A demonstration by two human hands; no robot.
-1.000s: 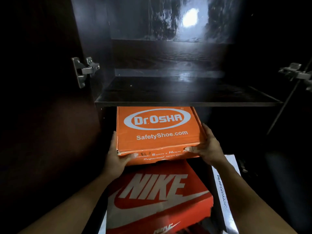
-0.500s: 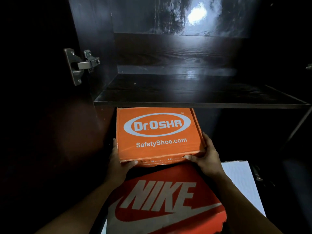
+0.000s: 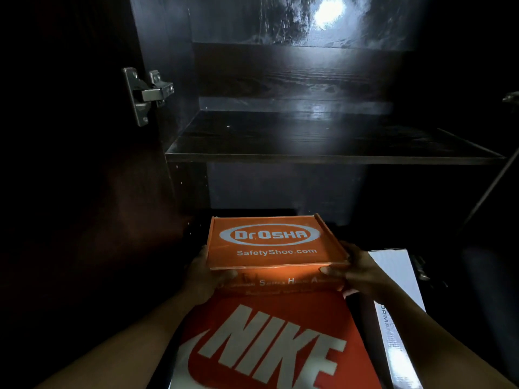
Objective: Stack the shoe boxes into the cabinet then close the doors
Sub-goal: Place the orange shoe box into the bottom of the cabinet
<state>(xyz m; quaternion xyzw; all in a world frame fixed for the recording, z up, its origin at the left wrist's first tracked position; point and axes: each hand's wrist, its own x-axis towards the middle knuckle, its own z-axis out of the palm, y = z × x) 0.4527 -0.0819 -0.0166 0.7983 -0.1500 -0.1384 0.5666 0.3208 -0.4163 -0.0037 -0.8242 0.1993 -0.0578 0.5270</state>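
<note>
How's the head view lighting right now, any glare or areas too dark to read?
Head view: bright glare spot on the glossy back panel; the orange box gripped by left hand and right hand is lit, its print readable; everything left of the hinge is nearly black.

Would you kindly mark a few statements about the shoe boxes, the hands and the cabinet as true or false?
1. The left hand and right hand both grip the orange Dr.Osha box. True.
2. The orange box rests on the shelf. False: it is held below the shelf's level.
3. A white box lies right of the red Nike box. True.
4. The Nike box stands on top of the orange box. False: it lies lower, nearer the camera.
5. The cabinet doors are shut. False: it stands open, a hinge exposed.
</note>
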